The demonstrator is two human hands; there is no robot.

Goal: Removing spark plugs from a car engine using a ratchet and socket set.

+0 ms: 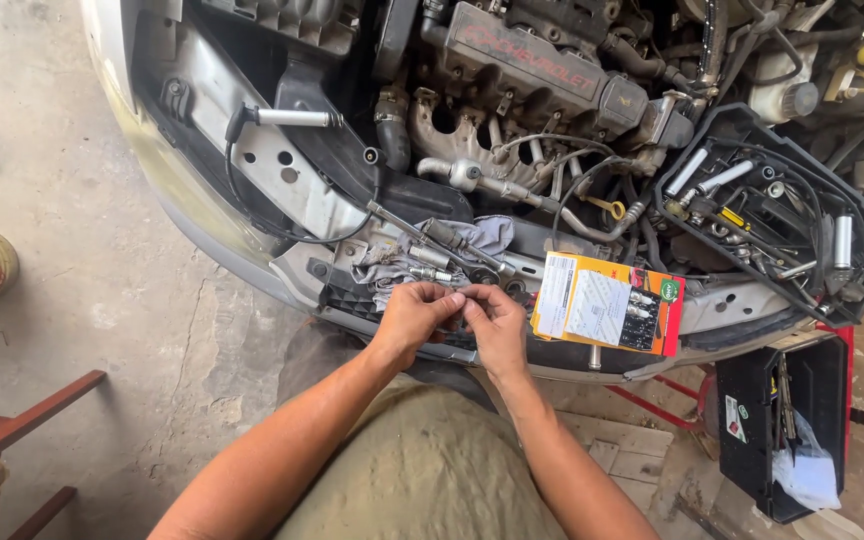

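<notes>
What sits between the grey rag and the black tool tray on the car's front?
In the head view, an orange spark plug pack lies between the grey rag and the black tool tray.

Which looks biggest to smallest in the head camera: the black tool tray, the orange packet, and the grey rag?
1. black tool tray, clearly the largest.
2. orange packet.
3. grey rag, though parts lying on it hide some cloth, so its place against the packet is unsure.
</notes>
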